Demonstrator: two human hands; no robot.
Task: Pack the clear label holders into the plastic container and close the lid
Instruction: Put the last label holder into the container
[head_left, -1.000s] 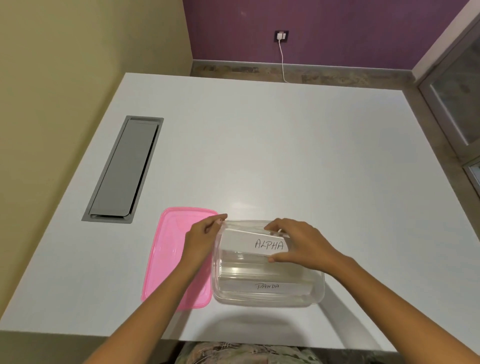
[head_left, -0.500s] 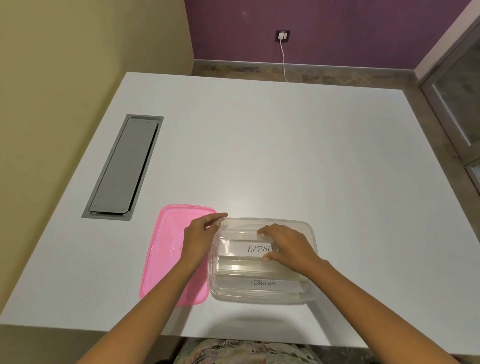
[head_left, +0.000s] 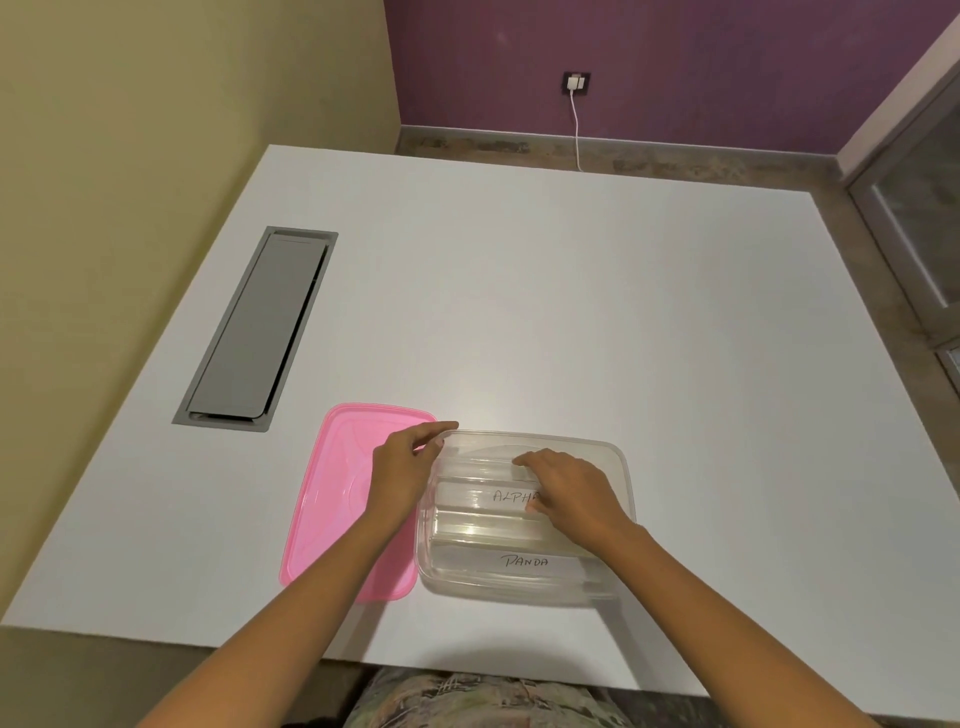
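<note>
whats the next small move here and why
Probably lift the right hand off the ALPHA holder and out of the container. That holder seems to lie flat inside beside the PANDA holder, and the pink lid waits beside it.

Last letter of ALPHA label (head_left: 511, 496) covered by right hand (head_left: 569, 493); right end of that label holder hidden too. Fingertip contact under the right hand not visible, grip on the holder unclear. Edges of the clear holders inside the clear plastic container (head_left: 626, 470) hard to separate, count uncertain. Pink lid (head_left: 332, 499) partly covered by left hand (head_left: 402, 470) and forearm. Both arms cut off at bottom edge. Patterned clothing (head_left: 467, 701) cropped at bottom edge. Door frame (head_left: 914, 218) cut off at right edge.
</note>
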